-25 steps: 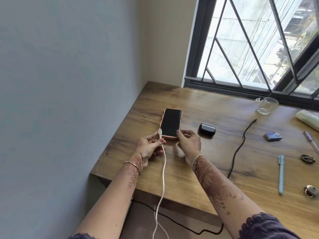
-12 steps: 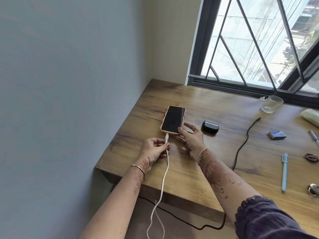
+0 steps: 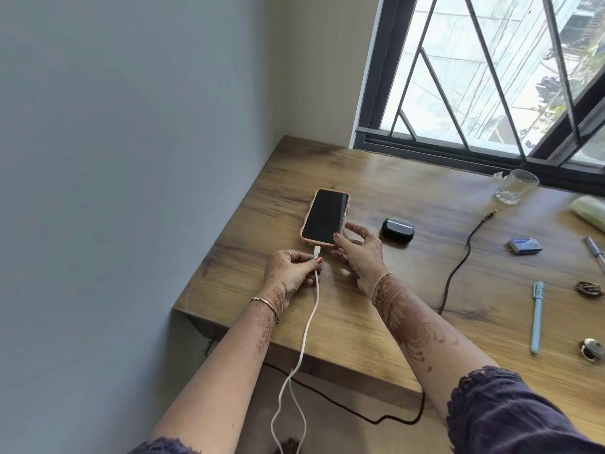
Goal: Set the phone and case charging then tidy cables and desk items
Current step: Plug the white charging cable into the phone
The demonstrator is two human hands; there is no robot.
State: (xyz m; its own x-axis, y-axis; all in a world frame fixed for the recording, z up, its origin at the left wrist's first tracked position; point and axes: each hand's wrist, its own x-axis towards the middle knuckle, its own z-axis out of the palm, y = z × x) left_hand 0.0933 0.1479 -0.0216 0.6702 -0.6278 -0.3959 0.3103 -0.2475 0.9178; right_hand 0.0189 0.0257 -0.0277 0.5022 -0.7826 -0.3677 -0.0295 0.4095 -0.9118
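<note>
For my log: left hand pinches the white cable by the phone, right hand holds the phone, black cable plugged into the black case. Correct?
One error. The head view shows the black cable unplugged, its end lying free on the desk, apart from the black case. The left hand on the white cable and the right hand on the phone are as stated.

The desk [image 3: 425, 191] is lit brightly by daylight from the overexposed window [image 3: 474, 77]; soft shadows are cast, and frame edges are bowed.
</note>
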